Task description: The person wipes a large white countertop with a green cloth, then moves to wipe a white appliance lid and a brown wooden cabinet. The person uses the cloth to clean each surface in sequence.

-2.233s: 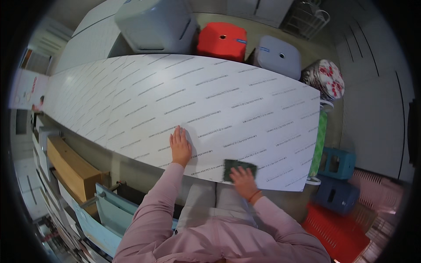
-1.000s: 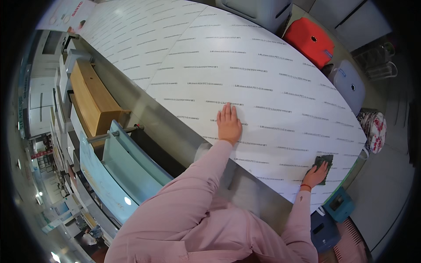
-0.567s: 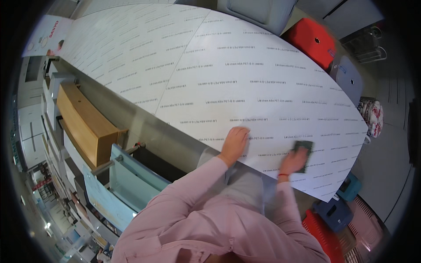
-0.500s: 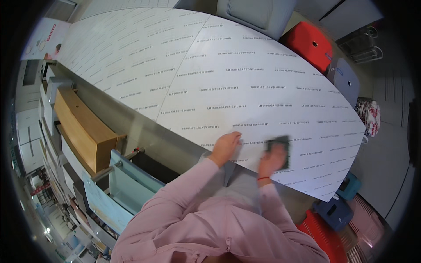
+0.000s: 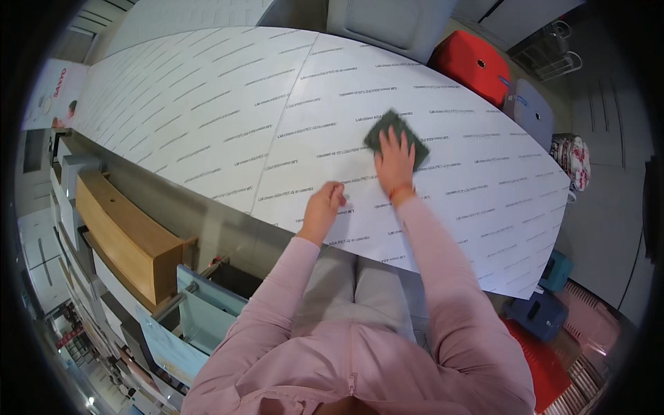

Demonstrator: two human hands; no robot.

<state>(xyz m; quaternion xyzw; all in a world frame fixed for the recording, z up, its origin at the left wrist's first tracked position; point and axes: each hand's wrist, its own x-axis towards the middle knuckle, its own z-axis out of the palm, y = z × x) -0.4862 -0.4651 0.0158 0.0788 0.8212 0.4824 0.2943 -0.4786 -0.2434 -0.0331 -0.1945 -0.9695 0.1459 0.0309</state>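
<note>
My right hand [image 5: 395,164] lies flat with its fingers spread on top of a dark green scouring pad [image 5: 393,118]. The pad rests turned at a slant on a large white panel [image 5: 449,155] that is covered in rows of small dark print. Closer to me and to the left, my left hand [image 5: 323,209] is at the panel near its front edge. Its fingers are curled in, and nothing shows between them; the palm is hidden.
A wooden drawer-like box [image 5: 128,238] and glass-topped pieces [image 5: 207,311] stand at the left below the panel. Red [image 5: 474,66] and grey-blue stools [image 5: 529,114] line the far right edge. A grey chair [image 5: 391,24] stands behind. Plastic baskets [image 5: 588,318] sit at the lower right.
My right hand and the pad have moved away from me and to the left, toward the panel's middle. My left hand has shifted slightly left, still curled.
</note>
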